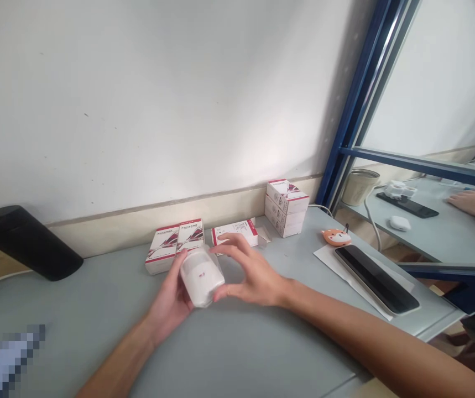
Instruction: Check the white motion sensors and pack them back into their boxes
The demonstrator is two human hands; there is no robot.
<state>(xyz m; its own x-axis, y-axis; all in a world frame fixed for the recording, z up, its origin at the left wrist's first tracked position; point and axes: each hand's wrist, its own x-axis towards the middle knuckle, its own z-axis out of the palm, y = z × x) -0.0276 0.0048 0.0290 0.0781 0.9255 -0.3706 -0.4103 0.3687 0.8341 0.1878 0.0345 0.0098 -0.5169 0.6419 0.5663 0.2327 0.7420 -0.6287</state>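
A white rounded device (201, 279) in a clear wrapping is held above the grey table, in front of the boxes. My left hand (176, 293) grips it from the left and below. My right hand (250, 273) is at its right side, fingers spread in a curve, with the thumb against the lower right edge and the fingertips near the top. Two red and white boxes (162, 246) lie side by side just behind the device. Another box (237, 231) lies behind my right hand, its end flap open.
A stack of similar boxes (286, 207) stands near the wall. On the right are an orange animal-shaped case (337, 237) and a phone (376, 279) on white paper. A black cylinder (27, 243) is at the left. Beyond the blue frame (351, 110) another person's hand (469, 202) rests.
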